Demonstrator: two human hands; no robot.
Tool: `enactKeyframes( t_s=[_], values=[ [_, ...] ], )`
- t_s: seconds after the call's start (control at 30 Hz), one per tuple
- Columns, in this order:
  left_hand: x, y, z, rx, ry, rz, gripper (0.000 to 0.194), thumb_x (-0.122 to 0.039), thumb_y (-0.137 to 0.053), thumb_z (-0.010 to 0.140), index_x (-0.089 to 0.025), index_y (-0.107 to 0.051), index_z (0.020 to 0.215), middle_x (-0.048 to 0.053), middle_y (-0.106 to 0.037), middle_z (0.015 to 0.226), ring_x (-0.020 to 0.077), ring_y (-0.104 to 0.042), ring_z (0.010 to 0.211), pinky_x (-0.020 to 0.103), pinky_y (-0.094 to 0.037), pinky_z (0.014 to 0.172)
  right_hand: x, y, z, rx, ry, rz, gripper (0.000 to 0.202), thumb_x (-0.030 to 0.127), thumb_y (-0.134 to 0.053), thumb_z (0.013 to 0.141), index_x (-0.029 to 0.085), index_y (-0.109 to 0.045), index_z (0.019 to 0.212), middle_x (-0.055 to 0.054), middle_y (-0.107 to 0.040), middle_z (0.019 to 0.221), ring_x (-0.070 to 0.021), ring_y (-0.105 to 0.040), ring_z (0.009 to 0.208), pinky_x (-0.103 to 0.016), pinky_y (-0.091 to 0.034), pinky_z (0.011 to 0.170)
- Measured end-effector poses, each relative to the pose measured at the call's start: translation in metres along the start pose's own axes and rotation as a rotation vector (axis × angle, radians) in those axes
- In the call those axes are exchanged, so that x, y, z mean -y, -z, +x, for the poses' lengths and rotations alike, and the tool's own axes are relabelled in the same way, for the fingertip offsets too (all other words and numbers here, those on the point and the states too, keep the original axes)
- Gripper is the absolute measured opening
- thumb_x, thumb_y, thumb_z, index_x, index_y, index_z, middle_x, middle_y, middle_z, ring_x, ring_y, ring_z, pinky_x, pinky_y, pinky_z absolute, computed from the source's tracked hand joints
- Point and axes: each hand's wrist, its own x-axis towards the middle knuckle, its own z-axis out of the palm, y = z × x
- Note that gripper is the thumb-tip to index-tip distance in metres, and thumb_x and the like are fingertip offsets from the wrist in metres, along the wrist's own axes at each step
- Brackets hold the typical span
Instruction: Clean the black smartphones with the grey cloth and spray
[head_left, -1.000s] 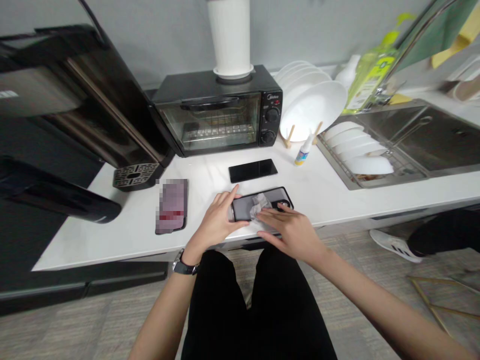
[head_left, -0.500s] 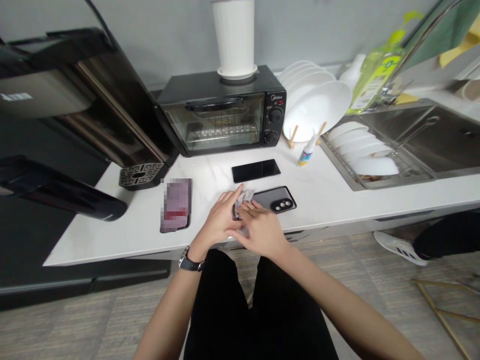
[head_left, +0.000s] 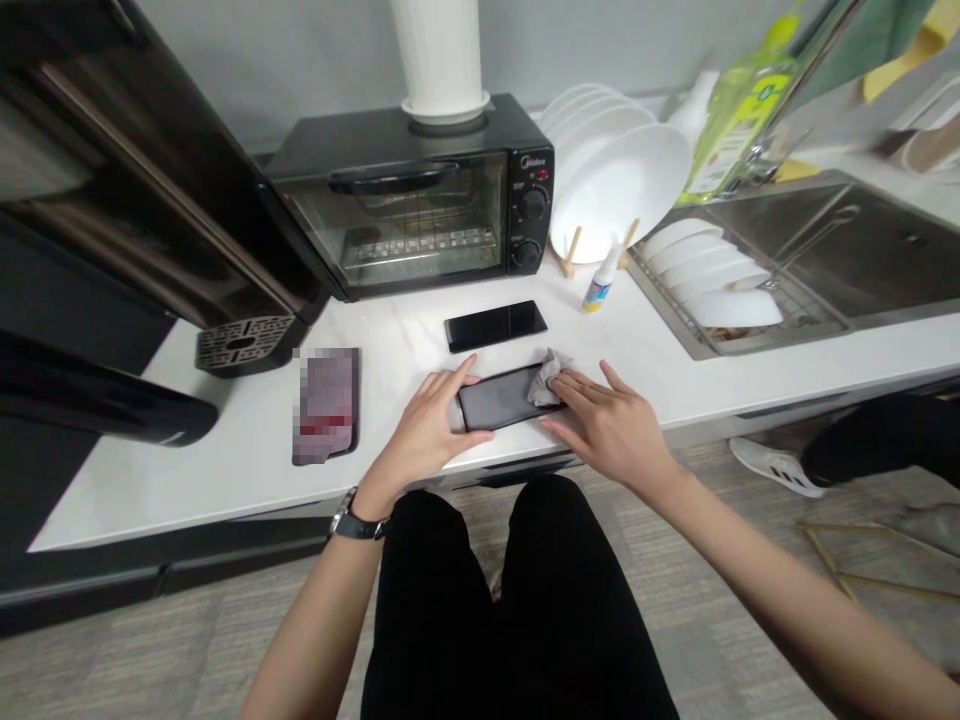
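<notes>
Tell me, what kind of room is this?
It looks like a kitchen, or maybe a small pantry area. You can see a toaster oven, big white plates standing on edge, and a metal sink.

A black-rimmed grey case (head_left: 501,398) lies flat, slightly slanted, here in front of the oven (head_left: 416,215); a crumpled pale-grey cloth (head_left: 546,382) covers its end on the oven's knob side.
</notes>
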Motion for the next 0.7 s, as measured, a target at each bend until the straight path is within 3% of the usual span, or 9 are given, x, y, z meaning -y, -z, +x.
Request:
enactKeyframes(
  t_s=[0.2, 0.3, 0.37, 0.47, 0.6, 0.7],
  values=[
    [0.005, -0.001, 0.0, -0.017, 0.009, 0.002, 0.097, -0.038, -0.083, 0.088, -0.024, -0.031, 0.168, 0.012, -0.064, 0.141, 0.0328, -0.055, 0.129, 0.05, -0.045, 0.115, 0.069, -0.04, 0.045, -0.016, 0.055, 0.115, 0.074, 0.074, -0.052, 0.1, 0.006, -0.073, 0.12, -0.024, -0.078, 0.122, -0.0358, -0.073, 0.121, -0.052, -0.047, 0.121],
    [0.005, 0.001, -0.003, -0.011, 0.036, 0.016, 0.094, -0.03, -0.077, 0.089, -0.022, -0.03, 0.169, 0.013, -0.062, 0.139, 0.0321, -0.055, 0.125, 0.048, -0.047, 0.112, 0.088, -0.045, 0.051, 0.018, 0.15, 0.206, 0.078, 0.076, -0.051, 0.099, 0.005, -0.072, 0.122, -0.024, -0.077, 0.125, -0.0346, -0.073, 0.123, -0.051, -0.048, 0.12],
    [0.004, 0.001, -0.006, -0.006, 0.033, 0.012, 0.096, -0.029, -0.077, 0.088, -0.024, -0.027, 0.17, 0.013, -0.06, 0.142, 0.0318, -0.054, 0.128, 0.048, -0.046, 0.113, 0.081, -0.037, 0.042, 0.038, 0.196, 0.256, 0.073, 0.073, -0.051, 0.102, 0.007, -0.071, 0.127, -0.021, -0.076, 0.13, -0.0331, -0.07, 0.128, -0.053, -0.047, 0.121],
    [0.001, 0.001, -0.007, -0.006, 0.017, 0.002, 0.099, -0.031, -0.081, 0.087, -0.027, -0.027, 0.17, 0.011, -0.06, 0.146, 0.0316, -0.052, 0.134, 0.048, -0.042, 0.118, 0.051, -0.015, 0.019, 0.087, 0.217, 0.257, 0.06, 0.064, -0.051, 0.106, 0.013, -0.069, 0.133, -0.017, -0.075, 0.136, -0.0301, -0.069, 0.133, -0.054, -0.046, 0.122],
    [-0.001, 0.001, -0.005, -0.011, 0.037, -0.006, 0.101, -0.037, -0.086, 0.085, -0.03, -0.028, 0.169, 0.009, -0.062, 0.146, 0.0322, -0.052, 0.136, 0.05, -0.039, 0.121, 0.007, 0.009, -0.005, 0.076, 0.077, 0.081, 0.051, 0.056, -0.046, 0.11, 0.017, -0.069, 0.133, -0.016, -0.076, 0.133, -0.0296, -0.074, 0.124, -0.054, -0.048, 0.119],
    [-0.003, 0.001, -0.002, -0.003, 0.03, 0.011, 0.1, -0.039, -0.085, 0.086, -0.031, -0.028, 0.169, 0.009, -0.062, 0.147, 0.0329, -0.051, 0.136, 0.052, -0.039, 0.12, -0.003, 0.008, -0.007, 0.041, 0.001, 0.022, 0.052, 0.054, -0.045, 0.111, 0.015, -0.065, 0.138, -0.018, -0.072, 0.14, -0.0317, -0.071, 0.129, -0.055, -0.048, 0.119]
  ],
)
